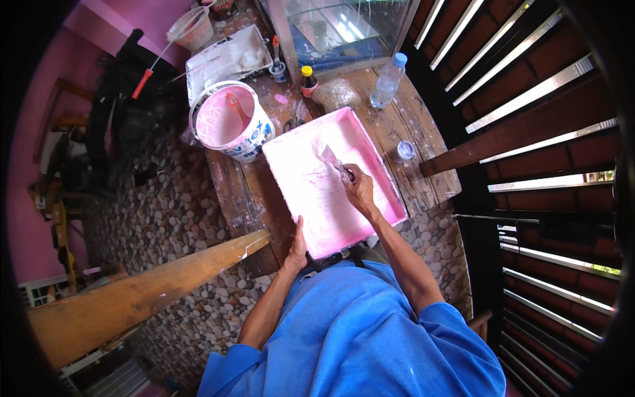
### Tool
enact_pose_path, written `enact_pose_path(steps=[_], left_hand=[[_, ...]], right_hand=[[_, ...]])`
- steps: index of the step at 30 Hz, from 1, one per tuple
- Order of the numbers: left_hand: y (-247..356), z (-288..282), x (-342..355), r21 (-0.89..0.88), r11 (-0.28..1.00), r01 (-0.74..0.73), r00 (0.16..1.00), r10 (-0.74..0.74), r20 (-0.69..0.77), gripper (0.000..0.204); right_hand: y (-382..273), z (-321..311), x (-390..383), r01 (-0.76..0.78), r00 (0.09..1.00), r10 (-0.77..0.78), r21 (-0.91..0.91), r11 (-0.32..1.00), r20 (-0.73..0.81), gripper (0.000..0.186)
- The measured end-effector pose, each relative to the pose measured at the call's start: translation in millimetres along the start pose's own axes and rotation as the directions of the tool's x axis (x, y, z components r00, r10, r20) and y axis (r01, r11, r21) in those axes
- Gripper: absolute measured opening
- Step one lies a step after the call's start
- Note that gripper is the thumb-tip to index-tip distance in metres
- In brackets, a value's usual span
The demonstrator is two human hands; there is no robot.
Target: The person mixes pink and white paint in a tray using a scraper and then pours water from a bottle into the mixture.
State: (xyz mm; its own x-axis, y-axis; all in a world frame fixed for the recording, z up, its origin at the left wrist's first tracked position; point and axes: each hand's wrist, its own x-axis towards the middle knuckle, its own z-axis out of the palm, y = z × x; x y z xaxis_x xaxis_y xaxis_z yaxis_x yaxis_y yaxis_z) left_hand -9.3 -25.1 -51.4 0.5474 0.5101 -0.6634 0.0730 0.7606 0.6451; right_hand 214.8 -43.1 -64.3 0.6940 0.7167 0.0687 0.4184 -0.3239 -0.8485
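A paint tray point(299, 173) coated in light pink sits tilted at the near edge of the wooden table, against my body. My left hand point(297, 245) grips its lower left side, fingers along the outer wall. My right hand point(359, 188) is closed on the handle of a scraper point(328, 154), whose pink-smeared blade rests on or just over the tray's bottom. Behind the tray's left corner stands a white bucket point(258, 142) with pink paint inside and an orange-handled tool leaning in it.
The wooden table point(436, 182) also bears a roller tray point(221, 59), a small tub point(185, 30), a brush point(276, 66), two bottles point(385, 86), a small jar point(403, 152) and a glass case point(337, 30). A wooden beam point(165, 278) crosses at lower left; a slatted barrier point(542, 185) stands at right.
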Motion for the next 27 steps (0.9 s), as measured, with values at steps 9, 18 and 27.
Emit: enact_pose_path(steps=[9,18,27], left_hand=[[13,22,-14,-0.006,1.000,-0.015,0.995,0.014,-0.099,0.082],[7,12,-10,-0.056,0.998,0.000,1.000,0.000,-0.013,0.085],[7,11,-10,0.002,1.000,-0.002,0.999,0.002,-0.037,0.084]], right_hand=[[-12,7,-8,-0.078,0.997,0.077,-0.024,0.997,-0.020,0.026],[-21,4,-11,-0.135,0.990,0.133,-0.071,0.988,-0.037,0.025],[-23,3,-10,-0.140,0.988,0.141,0.019,0.990,-0.068,0.031]])
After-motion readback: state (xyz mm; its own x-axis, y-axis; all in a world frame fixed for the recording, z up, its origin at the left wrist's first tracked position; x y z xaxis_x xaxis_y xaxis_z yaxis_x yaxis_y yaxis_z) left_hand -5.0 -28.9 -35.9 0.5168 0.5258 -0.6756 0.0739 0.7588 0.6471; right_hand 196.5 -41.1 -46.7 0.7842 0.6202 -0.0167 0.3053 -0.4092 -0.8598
